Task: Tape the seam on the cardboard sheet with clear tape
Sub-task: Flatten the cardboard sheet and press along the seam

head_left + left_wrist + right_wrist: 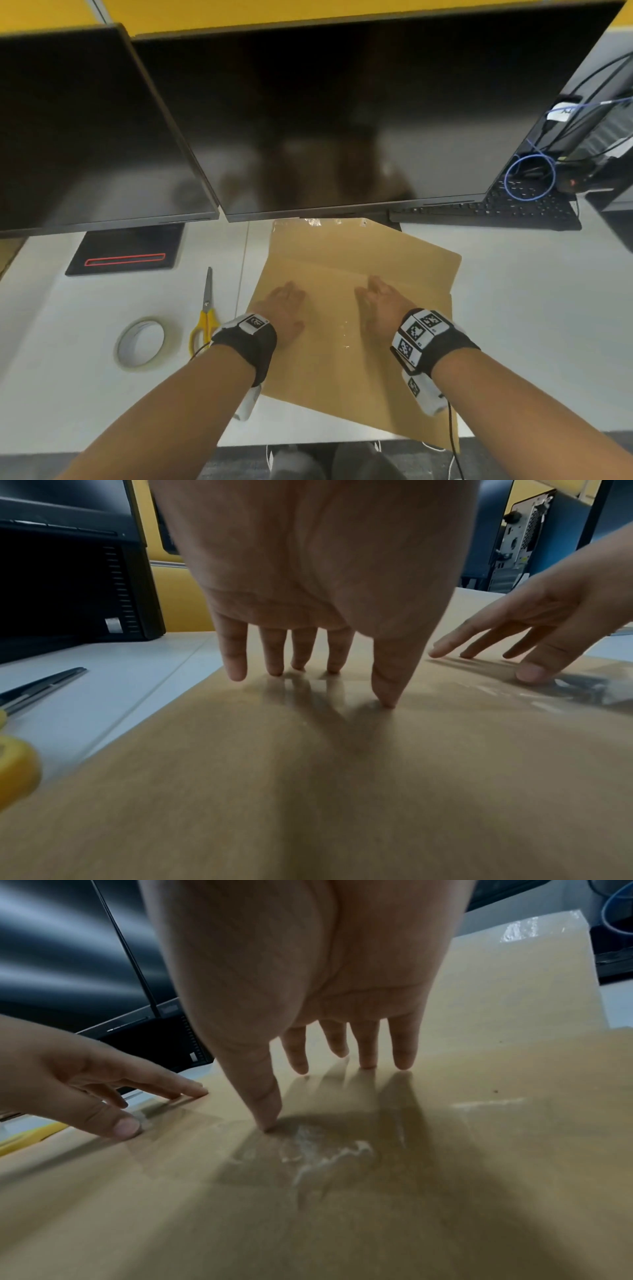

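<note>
A brown cardboard sheet lies flat on the white desk, with a strip of clear tape running down its middle between my hands. My left hand presses on the sheet with straight, spread fingers, thumb tip down. My right hand does the same on the other side of the strip, its thumb touching the wrinkled tape. The roll of clear tape lies flat on the desk left of the sheet.
Yellow-handled scissors lie between the tape roll and the sheet. Two dark monitors overhang the sheet's far edge. A black keyboard and cables sit at the back right. A black monitor base is at the left.
</note>
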Demonstrator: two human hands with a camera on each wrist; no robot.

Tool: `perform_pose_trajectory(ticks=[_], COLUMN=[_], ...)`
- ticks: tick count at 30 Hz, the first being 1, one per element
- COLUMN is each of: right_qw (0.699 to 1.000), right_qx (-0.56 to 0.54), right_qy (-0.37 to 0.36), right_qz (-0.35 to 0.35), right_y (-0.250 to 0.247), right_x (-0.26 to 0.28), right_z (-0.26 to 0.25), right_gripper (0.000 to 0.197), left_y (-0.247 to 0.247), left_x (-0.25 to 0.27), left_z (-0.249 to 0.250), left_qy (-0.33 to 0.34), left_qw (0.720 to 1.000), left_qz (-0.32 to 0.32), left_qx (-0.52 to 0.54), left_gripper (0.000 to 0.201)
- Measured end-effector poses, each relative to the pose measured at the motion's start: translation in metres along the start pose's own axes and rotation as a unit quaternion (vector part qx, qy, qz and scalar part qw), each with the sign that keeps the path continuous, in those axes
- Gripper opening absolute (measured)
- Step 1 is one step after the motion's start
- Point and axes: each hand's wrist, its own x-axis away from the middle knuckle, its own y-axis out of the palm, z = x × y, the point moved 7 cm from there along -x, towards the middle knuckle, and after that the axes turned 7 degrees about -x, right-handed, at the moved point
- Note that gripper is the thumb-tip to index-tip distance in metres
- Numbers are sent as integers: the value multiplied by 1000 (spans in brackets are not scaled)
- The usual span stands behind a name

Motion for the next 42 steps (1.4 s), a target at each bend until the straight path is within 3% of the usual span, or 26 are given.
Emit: perform_pose_trajectory(ticks=[7,10,15,20,23,31,36,42], right_qw=[1000,999,1000,1000,1000,1000,1000,1000], right_qx=[19,31,23,26,26,20,15,17], right_qy=[8,20,12,0,-10,-19,-9,-23], right_qz=[-16,-16,9,4,-3,-4,-19,-4], right_y=[0,1,2,3,3,9,10,8], right_x=[-5,-9,-13,-10,-8,-9,-11,-7], right_z=[-1,-4,-6,-2,-1,5,6,2], right_gripper=[71,67,55,65,65,70,71,65], left_y=[-8,-21,-64,-104,-114,-102,-111,-105], left_x=[-3,-9,-22,-35,-43,-55,-47,-17], left_z=[3,6,15,14,8,-3,-8,-6], left_qy=[-18,-31,-23,6,9,-10,-1,53], left_qw=[999,997,987,966,965,984,962,953], left_qz=[36,46,161,256,260,177,269,290], left_qx=[-29,-46,9,16,20,13,48,73], left_gripper=[72,63,58,68,68,62,37,23])
